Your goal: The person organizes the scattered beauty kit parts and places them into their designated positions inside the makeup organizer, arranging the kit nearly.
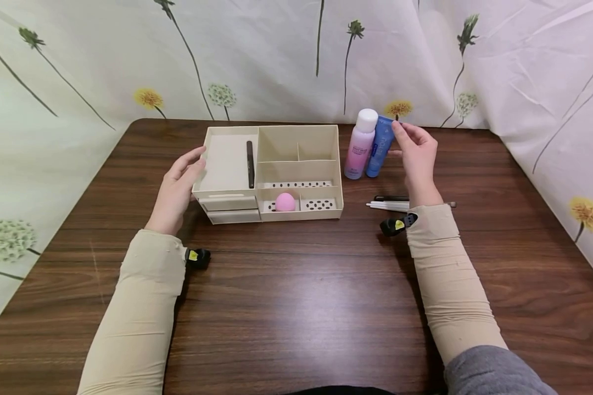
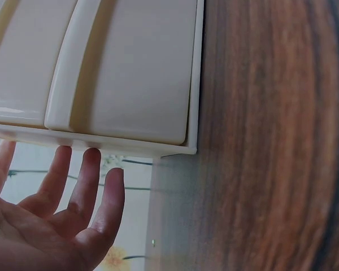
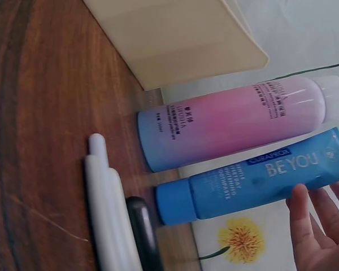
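A cream desktop organizer (image 1: 298,175) stands on the table, with two drawers (image 2: 141,73) at its front left. My left hand (image 1: 173,189) touches the organizer's left side with extended fingers (image 2: 86,180). A black pen (image 1: 250,164) lies on its flat top, and a pink ball (image 1: 285,202) sits in a small front compartment. To the organizer's right, a blue toothpaste tube (image 3: 254,175) stands on its cap, tilted beside an upright pink-and-blue bottle (image 3: 237,124) with a white cap. My right hand (image 1: 417,156) pinches the tube's upper end; the thumb is hidden in the right wrist view.
White pens (image 3: 107,209) and a black pen (image 3: 143,231) lie on the wooden table (image 1: 296,307), near my right wrist. Behind the table hangs a white flowered cloth (image 1: 277,55). The organizer's other compartments are divided by thin walls.
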Demonstrator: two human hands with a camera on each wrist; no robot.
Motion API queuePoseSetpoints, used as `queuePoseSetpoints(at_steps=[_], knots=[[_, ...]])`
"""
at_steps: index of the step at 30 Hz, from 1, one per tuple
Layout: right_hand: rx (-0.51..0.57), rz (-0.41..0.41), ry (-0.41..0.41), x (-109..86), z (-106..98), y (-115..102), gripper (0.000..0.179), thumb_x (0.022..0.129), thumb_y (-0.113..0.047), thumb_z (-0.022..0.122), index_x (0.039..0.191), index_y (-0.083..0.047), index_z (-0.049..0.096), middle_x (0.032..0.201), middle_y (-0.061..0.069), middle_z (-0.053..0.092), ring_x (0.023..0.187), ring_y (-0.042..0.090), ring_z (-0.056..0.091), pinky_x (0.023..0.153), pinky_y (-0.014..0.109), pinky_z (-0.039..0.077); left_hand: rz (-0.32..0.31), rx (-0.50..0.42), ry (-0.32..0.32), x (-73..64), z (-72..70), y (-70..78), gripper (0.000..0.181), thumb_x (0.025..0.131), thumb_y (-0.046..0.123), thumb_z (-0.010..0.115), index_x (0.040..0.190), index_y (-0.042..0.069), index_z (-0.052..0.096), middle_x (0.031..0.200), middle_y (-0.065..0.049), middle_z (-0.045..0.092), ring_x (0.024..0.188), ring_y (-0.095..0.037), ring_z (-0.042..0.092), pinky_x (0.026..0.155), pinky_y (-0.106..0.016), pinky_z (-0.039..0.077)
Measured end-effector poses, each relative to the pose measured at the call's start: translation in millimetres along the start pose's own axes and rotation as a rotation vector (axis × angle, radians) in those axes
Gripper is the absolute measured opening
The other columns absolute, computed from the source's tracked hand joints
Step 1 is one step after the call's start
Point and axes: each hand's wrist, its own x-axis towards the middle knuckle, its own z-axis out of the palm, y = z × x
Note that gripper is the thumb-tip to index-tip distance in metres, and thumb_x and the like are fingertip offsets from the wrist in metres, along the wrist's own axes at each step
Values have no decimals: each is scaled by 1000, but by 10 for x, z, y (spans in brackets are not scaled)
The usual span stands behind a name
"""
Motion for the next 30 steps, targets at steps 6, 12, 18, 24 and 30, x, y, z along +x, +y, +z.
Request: queuePoseSetpoints(at_steps=[6,12,18,24,30], knots=[[20,2,-40,2,-4,74,8,88,-15,76,91,-9,71,78,-3,67,71,8,61,55,22,55,1,1,1,-9,2,2,52,99,40,58,147,22,48,113,5,55,93,-6,58,67,-16,52],[35,45,-55,-16,-5,116,7,90,-17,74,89,-10,71,78,-1,66,59,9,65,57,22,56,-1,-5,-7,2,-4,-27,53,99,40,58,148,21,48,115,6,55,96,-6,58,68,-16,53],[35,35,-88,-19,25,129,8,92,-16,71,89,-9,70,79,0,63,68,10,63,60,22,57,-1,7,-2,2,-8,6,52,99,41,58,147,23,49,115,6,54,95,-6,58,68,-16,53],[24,46,-113,-29,20,107,9,94,-16,68,95,-8,70,80,0,62,69,10,63,62,22,58,1,3,1,-1,2,10,52,99,40,58,147,22,49,113,5,55,94,-6,58,67,-16,52],[48,63,-88,-47,29,36,8,95,-15,66,94,-9,69,79,1,61,67,10,61,59,23,57,3,-2,0,1,4,3,52,100,40,57,147,21,48,113,5,55,93,-6,58,67,-17,52]])
